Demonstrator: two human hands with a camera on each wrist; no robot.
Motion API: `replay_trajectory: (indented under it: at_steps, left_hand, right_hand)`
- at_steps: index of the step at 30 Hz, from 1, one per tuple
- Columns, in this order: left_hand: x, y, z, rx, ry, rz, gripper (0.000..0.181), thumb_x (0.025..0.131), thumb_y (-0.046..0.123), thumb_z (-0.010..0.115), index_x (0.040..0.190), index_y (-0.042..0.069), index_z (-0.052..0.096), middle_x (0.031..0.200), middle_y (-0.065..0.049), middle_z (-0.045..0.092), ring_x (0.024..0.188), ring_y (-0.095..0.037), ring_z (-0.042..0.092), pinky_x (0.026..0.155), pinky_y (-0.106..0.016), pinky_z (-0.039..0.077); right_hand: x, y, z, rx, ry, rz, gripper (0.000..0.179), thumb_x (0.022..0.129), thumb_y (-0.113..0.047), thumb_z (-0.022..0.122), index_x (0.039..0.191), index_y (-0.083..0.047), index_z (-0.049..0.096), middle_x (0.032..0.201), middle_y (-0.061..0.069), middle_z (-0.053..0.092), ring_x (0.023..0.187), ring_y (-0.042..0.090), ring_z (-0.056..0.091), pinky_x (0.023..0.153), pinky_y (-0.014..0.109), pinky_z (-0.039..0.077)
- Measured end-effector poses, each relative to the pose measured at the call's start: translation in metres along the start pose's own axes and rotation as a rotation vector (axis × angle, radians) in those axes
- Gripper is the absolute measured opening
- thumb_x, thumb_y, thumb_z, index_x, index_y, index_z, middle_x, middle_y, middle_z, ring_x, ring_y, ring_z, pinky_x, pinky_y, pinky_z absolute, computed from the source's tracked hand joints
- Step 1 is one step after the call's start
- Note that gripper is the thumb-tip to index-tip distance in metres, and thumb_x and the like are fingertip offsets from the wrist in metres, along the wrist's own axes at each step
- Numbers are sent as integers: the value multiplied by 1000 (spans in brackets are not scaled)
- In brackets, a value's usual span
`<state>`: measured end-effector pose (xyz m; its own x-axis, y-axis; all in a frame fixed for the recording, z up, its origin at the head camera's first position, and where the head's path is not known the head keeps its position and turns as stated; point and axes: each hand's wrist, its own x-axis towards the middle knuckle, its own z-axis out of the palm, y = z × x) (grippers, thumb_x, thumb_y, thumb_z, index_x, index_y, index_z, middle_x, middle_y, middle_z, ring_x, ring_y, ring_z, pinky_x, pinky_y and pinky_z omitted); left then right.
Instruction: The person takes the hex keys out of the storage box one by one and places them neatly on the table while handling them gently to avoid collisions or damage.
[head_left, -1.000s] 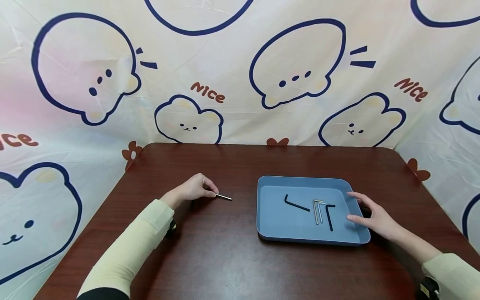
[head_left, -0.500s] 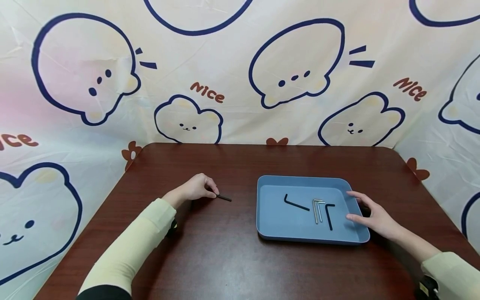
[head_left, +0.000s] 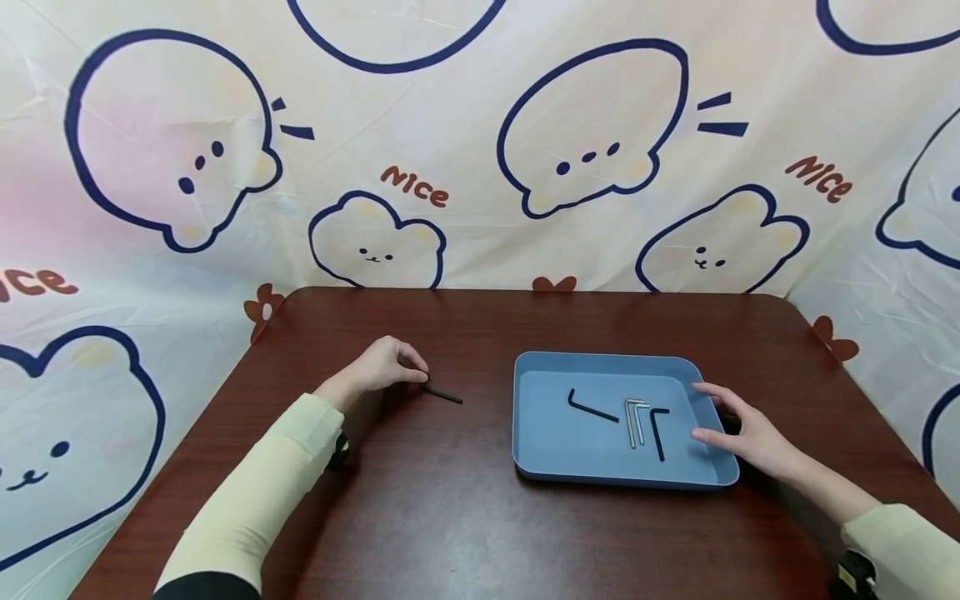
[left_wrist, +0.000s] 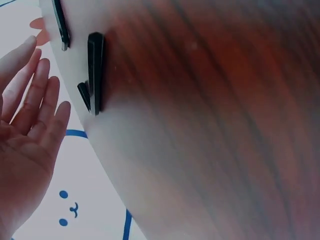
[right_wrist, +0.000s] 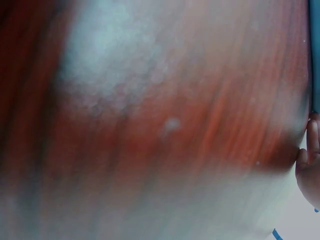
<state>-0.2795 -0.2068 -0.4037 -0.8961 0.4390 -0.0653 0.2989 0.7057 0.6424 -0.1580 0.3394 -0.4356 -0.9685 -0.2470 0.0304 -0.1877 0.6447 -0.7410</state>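
On the table [head_left: 450, 500] lies a black hex key [head_left: 444, 395], right below the fingertips of my left hand [head_left: 386, 364]. The left wrist view has this hand at its left edge, fingers extended and nothing in them. Two black hex keys show there, one nearer [left_wrist: 95, 75] and one at the top [left_wrist: 61, 25]. Over the right rim of a blue tray [head_left: 570, 462] my right hand [head_left: 753, 433] holds on with thumb and index finger. Its other fingers are mostly hidden behind the tray wall.
Inside the tray lie a black hex key [head_left: 592, 407] at the left, two metallic hex keys [head_left: 632, 429] side by side, and another black hex key [head_left: 657, 437] at the right. A printed cloth [head_left: 472, 125] hangs behind the table and along its sides.
My left hand has let go of the black hex key and moved slightly up and left; the key has stayed on the table. The right hand and tray have barely moved.
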Motion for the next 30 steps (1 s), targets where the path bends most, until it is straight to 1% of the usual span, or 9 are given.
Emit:
replay_trajectory:
  at_steps: [3, 6, 12, 22, 30]
  left_hand:
    - [0, -3, 1, 8, -19, -42, 5, 82, 14, 79, 85, 10, 78, 86, 1, 70, 82, -20, 53, 76, -34, 42]
    - [1, -6, 3, 19, -37, -69, 6, 82, 17, 80, 84, 11, 78, 84, 1, 70, 83, -20, 53, 75, -34, 42]
    - [4, -5, 4, 31, -23, -100, 7, 82, 18, 80, 82, 11, 78, 82, 1, 70, 84, -21, 52, 77, -36, 42]
    - [9, -3, 6, 54, -17, -67, 5, 81, 15, 81, 80, 10, 78, 83, 1, 71, 84, -19, 54, 81, -37, 43]
    - [11, -4, 8, 47, -19, -63, 5, 81, 14, 80, 80, 9, 79, 85, 0, 72, 88, -19, 57, 85, -38, 44]
  right_hand:
    - [0, 1, 0, -1, -1, -1, 71, 89, -15, 70, 147, -3, 30, 139, 34, 33, 119, 51, 37, 87, 73, 35]
    - [0, 1, 0, 0, -1, 0, 71, 90, -15, 70, 147, -3, 30, 140, 34, 33, 118, 51, 37, 86, 72, 36]
    - [0, 0, 0, 8, -1, -2, 70, 89, -16, 70, 147, -3, 30, 139, 33, 34, 117, 51, 38, 85, 71, 38]
    - [0, 0, 0, 7, 0, -3, 71, 89, -16, 70, 146, -3, 30, 138, 33, 35, 117, 51, 38, 85, 71, 39]
    - [-1, -1, 0, 10, 0, 2, 71, 89, -16, 70, 146, -3, 31, 139, 34, 33, 118, 52, 37, 86, 72, 37]
